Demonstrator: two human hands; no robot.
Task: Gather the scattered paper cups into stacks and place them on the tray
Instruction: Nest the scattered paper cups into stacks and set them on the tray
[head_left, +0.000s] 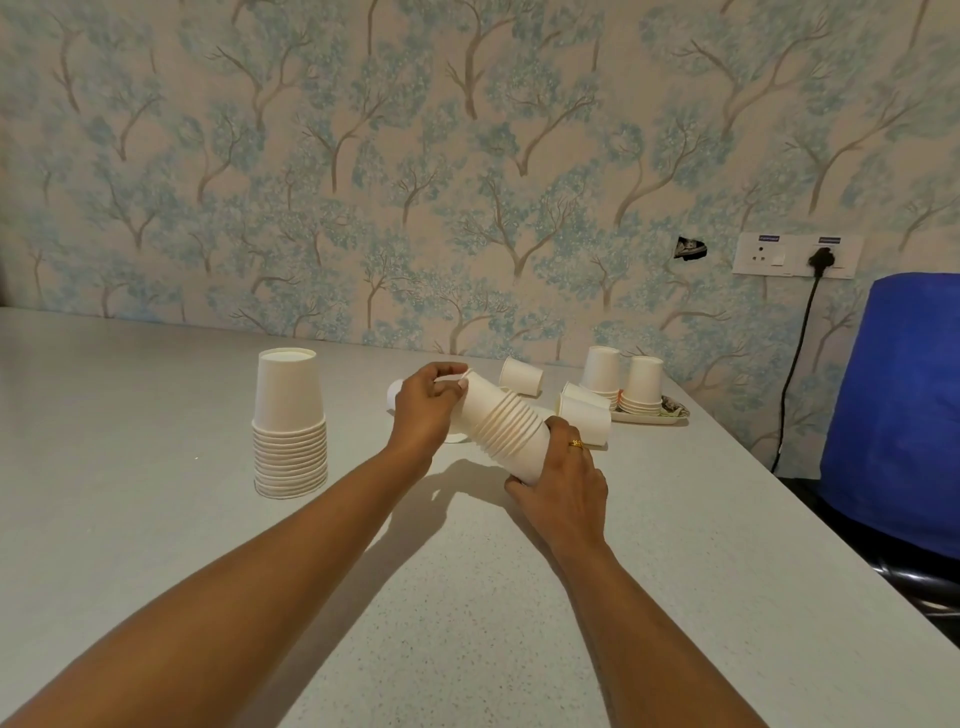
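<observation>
Centrally, nested cup stack (506, 426) gripped at both ends above table (156, 519), tilted, long axis diagonal: upper end pinched by left hand (423, 410), lower end wrapped by right hand (563, 486). Open end not discernible. Inverted stack (290, 421) stood left. Loose cups (584, 415) lain sideways beside tray (675, 415), which holds two inverted stacks (643, 384).

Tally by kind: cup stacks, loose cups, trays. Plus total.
White paper cup stacks: 4, namely table stack, held stack in left hand and right hand, two tray stacks.
Loose white paper cups lying in plain view: 3.
Patterned tray: 1.
Total: 8.
White shape behind the left hand is partly hidden, uncounted.
</observation>
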